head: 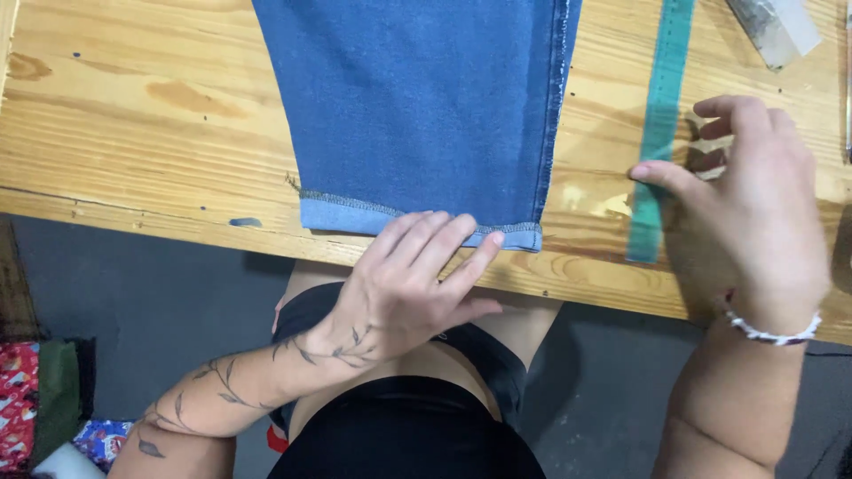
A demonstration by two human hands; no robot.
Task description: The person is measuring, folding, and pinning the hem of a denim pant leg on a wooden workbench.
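A blue denim trouser leg is lying flat on the pale wooden worktable, its long axis running away from me, its turned-up hem sitting at the near edge; my left hand is pressing that cuff with fingers spread flat, gripping nothing; my right hand is resting loosely curled, thumb touching a long green measuring strip lying parallel to the leg, just to its right, nothing clasped; the left is nearer the hem; a grey wrapped object is sitting at the far right corner.
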